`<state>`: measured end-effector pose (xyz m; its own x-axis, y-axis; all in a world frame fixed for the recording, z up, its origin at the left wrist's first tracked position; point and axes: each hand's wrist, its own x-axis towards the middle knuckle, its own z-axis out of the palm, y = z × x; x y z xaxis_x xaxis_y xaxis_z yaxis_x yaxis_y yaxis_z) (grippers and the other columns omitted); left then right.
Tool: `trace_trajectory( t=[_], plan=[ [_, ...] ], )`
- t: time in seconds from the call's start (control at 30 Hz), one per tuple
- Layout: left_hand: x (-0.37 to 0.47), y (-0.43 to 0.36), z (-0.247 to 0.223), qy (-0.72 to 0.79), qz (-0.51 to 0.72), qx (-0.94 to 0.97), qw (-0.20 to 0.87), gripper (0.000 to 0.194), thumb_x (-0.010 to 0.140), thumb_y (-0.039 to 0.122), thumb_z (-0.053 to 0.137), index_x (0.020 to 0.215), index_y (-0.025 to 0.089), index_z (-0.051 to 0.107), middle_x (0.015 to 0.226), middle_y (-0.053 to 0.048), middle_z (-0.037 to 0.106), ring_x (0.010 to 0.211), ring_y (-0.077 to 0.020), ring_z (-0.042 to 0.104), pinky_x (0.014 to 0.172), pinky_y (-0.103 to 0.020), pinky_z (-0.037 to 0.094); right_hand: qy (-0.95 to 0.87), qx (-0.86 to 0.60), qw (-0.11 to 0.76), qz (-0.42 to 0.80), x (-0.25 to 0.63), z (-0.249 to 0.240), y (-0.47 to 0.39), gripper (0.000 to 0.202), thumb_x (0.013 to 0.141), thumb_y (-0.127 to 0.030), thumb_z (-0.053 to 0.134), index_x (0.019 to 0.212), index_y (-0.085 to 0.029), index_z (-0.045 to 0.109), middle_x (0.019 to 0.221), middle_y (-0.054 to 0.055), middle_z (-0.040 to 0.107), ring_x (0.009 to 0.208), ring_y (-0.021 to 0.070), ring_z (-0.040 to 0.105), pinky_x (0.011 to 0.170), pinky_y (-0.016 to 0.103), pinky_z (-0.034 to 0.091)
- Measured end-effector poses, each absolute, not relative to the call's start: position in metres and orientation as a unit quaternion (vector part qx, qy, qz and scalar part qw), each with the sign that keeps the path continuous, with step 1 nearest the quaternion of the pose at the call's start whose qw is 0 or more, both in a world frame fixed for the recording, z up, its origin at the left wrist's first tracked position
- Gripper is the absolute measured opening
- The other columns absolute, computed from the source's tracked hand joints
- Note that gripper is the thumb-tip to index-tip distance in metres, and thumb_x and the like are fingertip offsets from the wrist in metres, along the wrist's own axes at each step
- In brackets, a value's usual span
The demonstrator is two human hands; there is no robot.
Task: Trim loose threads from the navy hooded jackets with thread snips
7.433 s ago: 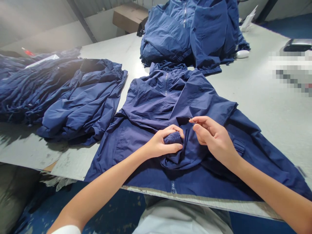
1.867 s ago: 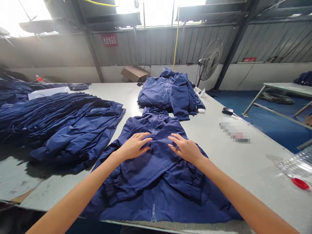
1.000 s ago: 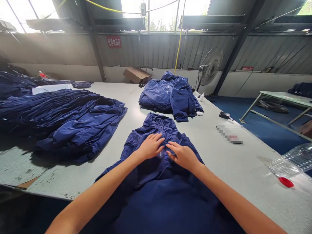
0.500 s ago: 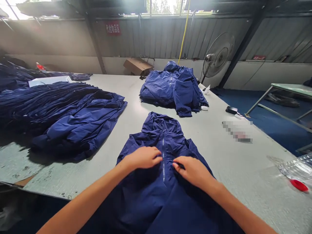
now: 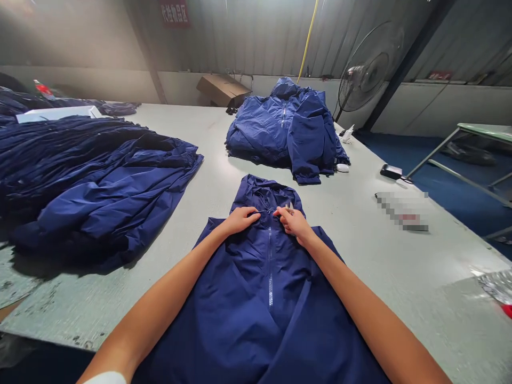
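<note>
A navy hooded jacket (image 5: pixel 248 298) lies front up before me, its half-length zipper (image 5: pixel 271 266) running down the middle and its hood (image 5: pixel 256 186) toward the far side. Left of the zipper's top, my left hand (image 5: pixel 241 220) is closed on the cloth at the collar, thumb toward the zipper. My right hand (image 5: pixel 294 223) pinches at the zipper's top from the other side. From its curled fingers stick out two small metal tips, apparently thread snips (image 5: pixel 289 205); the rest of that tool is hidden.
Navy garments (image 5: pixel 100 192) are heaped at left, with a white box (image 5: pixel 60 113) behind. More folded jackets (image 5: pixel 260 133) are stacked at the back, near a cardboard box (image 5: pixel 222 89) and a fan (image 5: pixel 370 69). A black adapter (image 5: pixel 391 171) and clear plastic (image 5: pixel 498 285) lie at right.
Both hands have moved up along the jacket from beside the zipper's middle to its top at the collar. The fingers now close there, and metal tips show at the right hand. The view has tilted down.
</note>
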<state>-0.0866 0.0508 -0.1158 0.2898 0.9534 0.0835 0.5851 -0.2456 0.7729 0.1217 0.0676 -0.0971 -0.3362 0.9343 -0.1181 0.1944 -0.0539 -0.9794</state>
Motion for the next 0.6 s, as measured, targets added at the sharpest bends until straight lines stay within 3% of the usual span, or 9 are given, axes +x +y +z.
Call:
trace_trajectory(
  t=[0.17,0.23,0.33,0.47,0.6],
  plan=[
    [-0.087,0.043,-0.11,0.464,0.332,0.683,0.457,0.038,0.092,0.05,0.044,0.089,0.016,0.06,0.079,0.001,0.057,0.072,-0.0128,0.052,0.069,-0.024,0.044,-0.545,-0.437,0.369,0.613,0.127,-0.108,0.067,0.04,0.082,-0.062,0.047,0.087,-0.023,0.047,0.059,-0.01,0.027,0.041,0.0052,0.02,0.036,0.017,0.018],
    [-0.084,0.041,-0.109,0.427,0.378,0.61,0.55,0.034,0.09,0.05,0.051,0.092,0.017,0.059,0.082,0.002,0.057,0.074,-0.0112,0.051,0.073,-0.022,0.043,-0.533,-0.422,0.376,0.63,0.125,-0.109,0.065,0.039,0.085,-0.063,0.039,0.088,-0.024,0.046,0.063,-0.008,0.03,0.043,0.0065,0.022,0.036,0.017,0.019],
    [-0.083,0.043,-0.114,0.389,0.412,0.504,0.653,0.03,0.083,0.046,0.064,0.088,0.016,0.06,0.079,0.003,0.055,0.069,-0.0085,0.049,0.068,-0.019,0.04,-0.539,-0.415,0.387,0.622,0.122,-0.112,0.059,0.036,0.088,-0.059,0.043,0.091,-0.023,0.05,0.067,-0.007,0.033,0.046,0.0064,0.024,0.038,0.017,0.017],
    [-0.088,0.055,-0.119,0.407,0.392,0.452,0.69,0.028,0.077,0.042,0.069,0.081,0.016,0.06,0.069,0.005,0.051,0.058,-0.0066,0.043,0.057,-0.019,0.034,-0.616,-0.4,0.384,0.56,0.124,-0.119,0.052,0.037,0.096,-0.051,0.043,0.114,-0.021,0.055,0.075,-0.003,0.045,0.052,0.0079,0.033,0.041,0.021,0.024],
    [-0.092,0.062,-0.115,0.411,0.333,0.53,0.663,0.025,0.077,0.038,0.072,0.087,0.015,0.067,0.081,0.001,0.062,0.071,-0.0102,0.054,0.067,-0.021,0.042,-0.657,-0.391,0.392,0.512,0.131,-0.123,0.052,0.03,0.1,-0.044,0.043,0.118,-0.022,0.052,0.082,-0.001,0.056,0.056,0.0082,0.043,0.046,0.021,0.034]
  ],
)
